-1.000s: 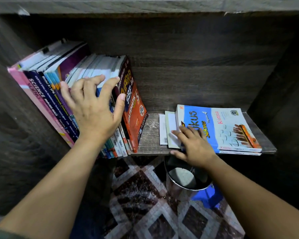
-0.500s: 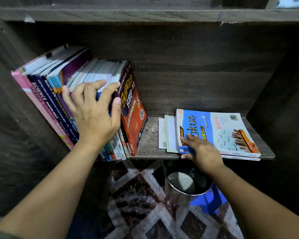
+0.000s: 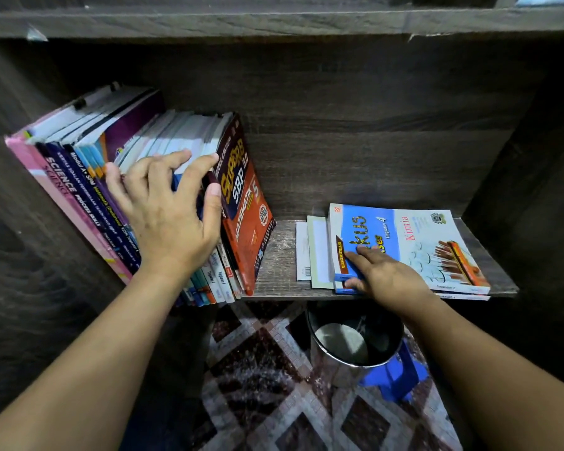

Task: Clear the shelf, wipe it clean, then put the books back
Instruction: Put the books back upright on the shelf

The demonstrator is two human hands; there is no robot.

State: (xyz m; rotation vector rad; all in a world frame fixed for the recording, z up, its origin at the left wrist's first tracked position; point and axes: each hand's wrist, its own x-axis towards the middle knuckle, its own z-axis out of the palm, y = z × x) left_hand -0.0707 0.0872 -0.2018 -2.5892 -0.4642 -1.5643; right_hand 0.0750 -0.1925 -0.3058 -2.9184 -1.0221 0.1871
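On the left side of the shelf [image 3: 277, 255] is where I'd worry most: the row of books [image 3: 88, 177] leans hard toward the left wall, and only the left hand [image 3: 166, 216], fingers splayed over the spines and page tops with the thumb against the red maths book [image 3: 245, 206], looks to be propping it. If that hand lets go or pulls out just a few, my guess is the red one flops onto the bare board, or the lot slides off the front, since several spines overhang the edge. Over on the right, the right hand [image 3: 385, 275] pinches the near-left corner of the blue Kimia book [image 3: 414, 242], fingers on the cover, thumb at the spine edge. Lifting a floppy paperback by one corner could bend it, drag the thin booklets [image 3: 313, 252] underneath along, and drop something into the metal bin [image 3: 352, 340] right below. They all look like glossy soft-cover workbooks, a bit worn, the blue pile lying flat, and the wood between the piles looks dusty.
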